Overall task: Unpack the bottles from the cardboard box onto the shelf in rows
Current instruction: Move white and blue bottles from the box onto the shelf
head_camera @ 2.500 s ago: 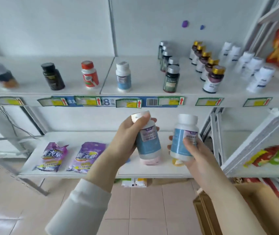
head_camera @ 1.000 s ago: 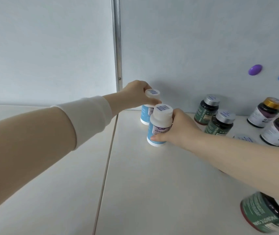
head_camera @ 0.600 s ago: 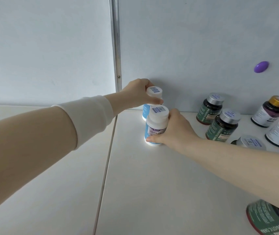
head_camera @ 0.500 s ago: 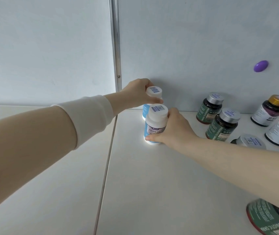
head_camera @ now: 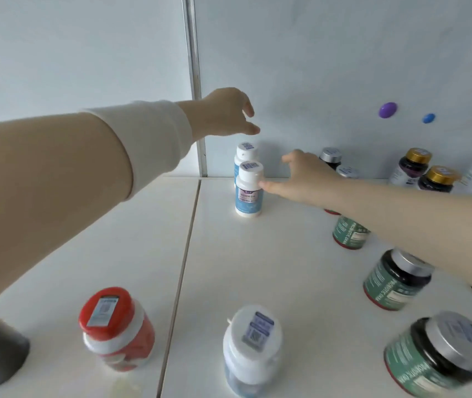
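blue-label bottles (head_camera: 248, 193) stand on the shelf (head_camera: 257, 268); left hand (head_camera: 226, 113) and right hand (head_camera: 305, 176) loose, holding nothing.

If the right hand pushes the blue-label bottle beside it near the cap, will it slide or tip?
Probably tip: the blue-label bottle is tall and narrow on a small base, and the right hand is up near its cap. A low push would more likely slide it, since plastic and shelf look smooth.

A single wide-angle camera on the person's head looks forward and down along the shelf (head_camera: 269, 271) toward its back panel (head_camera: 329, 58), close in: the front bottles (head_camera: 252, 346) loom large and blurred at the frame's lower edge.
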A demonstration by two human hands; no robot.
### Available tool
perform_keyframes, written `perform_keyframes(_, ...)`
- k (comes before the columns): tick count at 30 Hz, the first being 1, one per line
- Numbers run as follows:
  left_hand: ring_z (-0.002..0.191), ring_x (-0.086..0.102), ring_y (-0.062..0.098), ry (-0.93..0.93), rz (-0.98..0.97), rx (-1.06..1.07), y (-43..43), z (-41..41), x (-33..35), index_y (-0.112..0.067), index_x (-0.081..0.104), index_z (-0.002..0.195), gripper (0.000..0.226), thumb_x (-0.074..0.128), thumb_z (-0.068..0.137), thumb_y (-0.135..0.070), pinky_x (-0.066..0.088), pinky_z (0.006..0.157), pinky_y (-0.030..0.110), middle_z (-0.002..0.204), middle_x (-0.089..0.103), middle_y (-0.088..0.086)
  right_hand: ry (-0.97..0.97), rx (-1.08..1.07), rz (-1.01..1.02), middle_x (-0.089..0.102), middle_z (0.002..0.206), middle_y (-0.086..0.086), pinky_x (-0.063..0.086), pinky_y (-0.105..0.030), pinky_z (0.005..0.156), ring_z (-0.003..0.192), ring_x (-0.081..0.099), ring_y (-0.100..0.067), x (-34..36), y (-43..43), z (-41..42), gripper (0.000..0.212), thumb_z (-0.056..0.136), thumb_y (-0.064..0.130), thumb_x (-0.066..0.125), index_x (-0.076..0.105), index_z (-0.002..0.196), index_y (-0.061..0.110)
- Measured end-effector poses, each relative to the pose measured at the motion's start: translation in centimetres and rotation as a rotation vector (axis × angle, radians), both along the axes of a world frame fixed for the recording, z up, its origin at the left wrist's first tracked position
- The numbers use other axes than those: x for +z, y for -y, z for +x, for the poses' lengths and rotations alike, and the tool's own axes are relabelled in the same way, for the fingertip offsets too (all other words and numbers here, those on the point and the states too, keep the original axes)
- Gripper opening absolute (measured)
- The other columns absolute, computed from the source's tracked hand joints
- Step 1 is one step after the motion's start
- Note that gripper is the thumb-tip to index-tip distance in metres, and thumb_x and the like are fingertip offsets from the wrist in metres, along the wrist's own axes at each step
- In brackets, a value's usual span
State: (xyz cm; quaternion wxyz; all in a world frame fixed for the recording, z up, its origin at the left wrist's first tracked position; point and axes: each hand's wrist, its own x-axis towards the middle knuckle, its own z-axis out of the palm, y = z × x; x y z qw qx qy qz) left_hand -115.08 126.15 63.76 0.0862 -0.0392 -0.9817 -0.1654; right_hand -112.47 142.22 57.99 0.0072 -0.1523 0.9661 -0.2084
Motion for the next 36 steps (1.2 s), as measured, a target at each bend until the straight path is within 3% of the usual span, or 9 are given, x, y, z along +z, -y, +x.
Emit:
perform_keyframes(5,0.121,0.047,0.022,-0.027,-0.331,0.044,-2.9,8.5,1.7,-0.017,0.052,0.125,0.039,0.053,0.092,-0.036,0.041,0.097,0.035,0.128,0.055,0.001,-0.163,0.007,0.154,0.036,0.14,-0.014,0.033,-0.039,0.107,0.132,0.036,-0.03,2.6,-3.1,6.1,0.073,0.085,0.055,0.051,0.033,0.138,0.008)
perform_keyframes(11,0.117,0.051,0.031,-0.093,-0.648,0.151,-6.6,19.6,1.7,-0.015,0.05,0.128,0.039,0.05,0.093,-0.034,0.041,0.091,0.038,0.125,0.055,0.008,-0.357,0.099,0.305,0.04,0.135,-0.017,0.035,-0.043,0.1,0.127,0.038,-0.034,3.7,-7.7,14.4,0.059,0.09,0.043,0.05,0.038,0.135,0.005)
perform_keyframes(17,0.121,0.047,0.031,-0.119,-0.93,0.122,-10.5,27.7,0.3,-0.013,0.043,0.133,0.044,0.048,0.094,-0.032,0.039,0.094,0.038,0.13,0.05,0.011,-0.361,0.101,0.35,0.042,0.135,-0.018,0.036,-0.042,0.097,0.125,0.039,-0.035,2.7,-10.8,21.9,0.05,0.09,0.037,0.05,0.043,0.127,0.004)
perform_keyframes(25,0.119,0.049,0.029,-0.091,-0.943,-0.029,-15.4,33.6,-4.9,-0.013,0.044,0.131,0.043,0.048,0.094,-0.035,0.04,0.094,0.037,0.128,0.052,0.01,-0.31,0.038,0.382,0.042,0.134,-0.017,0.035,-0.043,0.096,0.123,0.039,-0.034,-1.1,-14.6,29.6,0.049,0.093,0.035,0.045,0.04,0.13,0.004)
perform_keyframes(36,0.12,0.047,0.03,0.113,-0.809,-0.342,-24.2,36.9,-19.0,-0.012,0.043,0.132,0.044,0.046,0.095,-0.034,0.037,0.095,0.036,0.131,0.05,0.011,-0.036,-0.125,0.404,0.037,0.14,-0.016,0.026,-0.044,0.108,0.133,0.03,-0.032,-16.7,-23.8,36.9,0.047,0.093,0.028,0.046,0.039,0.133,0.005)
